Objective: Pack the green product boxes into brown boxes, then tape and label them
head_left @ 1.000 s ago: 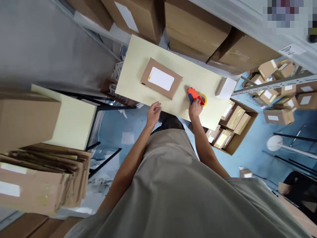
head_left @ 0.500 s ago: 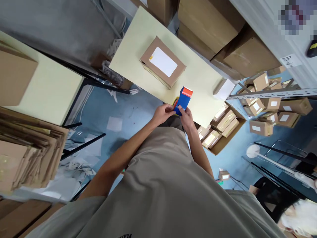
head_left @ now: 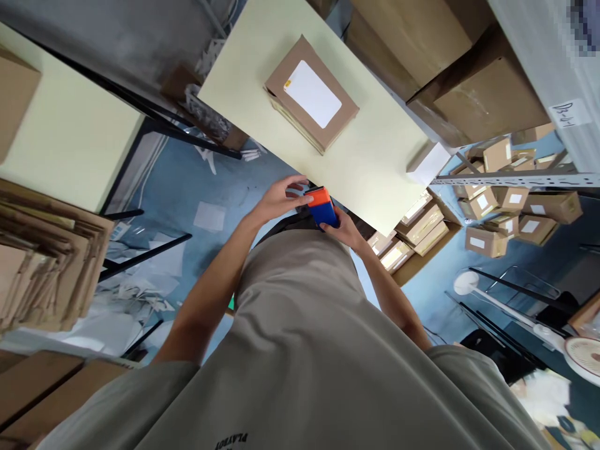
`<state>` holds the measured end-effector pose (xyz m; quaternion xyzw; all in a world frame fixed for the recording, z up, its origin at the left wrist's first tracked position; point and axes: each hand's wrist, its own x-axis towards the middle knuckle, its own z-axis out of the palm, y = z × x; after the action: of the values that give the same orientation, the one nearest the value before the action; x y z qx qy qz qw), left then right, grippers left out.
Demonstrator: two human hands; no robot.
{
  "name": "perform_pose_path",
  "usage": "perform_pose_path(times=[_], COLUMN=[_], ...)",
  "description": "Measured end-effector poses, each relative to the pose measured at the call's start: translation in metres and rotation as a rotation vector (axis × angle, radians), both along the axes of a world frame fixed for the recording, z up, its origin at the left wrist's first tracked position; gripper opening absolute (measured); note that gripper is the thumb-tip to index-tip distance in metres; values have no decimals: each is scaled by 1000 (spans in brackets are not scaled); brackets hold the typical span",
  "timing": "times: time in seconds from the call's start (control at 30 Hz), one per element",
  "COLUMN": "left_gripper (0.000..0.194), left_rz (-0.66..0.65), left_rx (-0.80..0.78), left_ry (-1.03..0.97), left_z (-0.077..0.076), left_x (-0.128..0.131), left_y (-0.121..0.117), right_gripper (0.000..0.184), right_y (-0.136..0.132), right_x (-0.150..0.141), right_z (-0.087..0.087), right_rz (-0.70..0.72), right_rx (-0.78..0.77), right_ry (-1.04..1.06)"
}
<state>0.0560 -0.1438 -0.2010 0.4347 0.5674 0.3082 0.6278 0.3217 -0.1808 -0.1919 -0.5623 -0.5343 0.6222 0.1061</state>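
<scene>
A blue and orange tape dispenser is held in front of my waist, just off the near edge of the cream table. My right hand is closed round its blue lower end. At the orange end is my left hand, its fingers curved and apart, the thumb touching or almost touching the orange edge. On the table beyond lies a brown cardboard box with a white label on top.
A white box stands at the table's right end. Below it is an open carton of small parcels. Flattened cardboard is stacked at left. Large cartons and a metal rack stand behind.
The tape dispenser has turned so its orange end faces left, and has come closer to my body. My left hand has moved from its blue end to its orange end.
</scene>
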Motion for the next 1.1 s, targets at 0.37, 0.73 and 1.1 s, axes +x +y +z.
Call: perform_pose_path(times=[0.37, 0.73, 1.1], left_gripper=[53, 46, 48], left_rz=[-198, -107, -61], left_rx=[9, -64, -18], left_ry=[-55, -83, -20], left_z=[32, -6, -37], left_x=[-5, 19, 32], left_y=[4, 0, -22], right_gripper=[36, 46, 45], right_y=[8, 28, 35], right_x=[26, 37, 65], right_z=[26, 34, 31], right_rz=[293, 407, 568], right_rx=[188, 149, 49], right_ry=[-194, -223, -296])
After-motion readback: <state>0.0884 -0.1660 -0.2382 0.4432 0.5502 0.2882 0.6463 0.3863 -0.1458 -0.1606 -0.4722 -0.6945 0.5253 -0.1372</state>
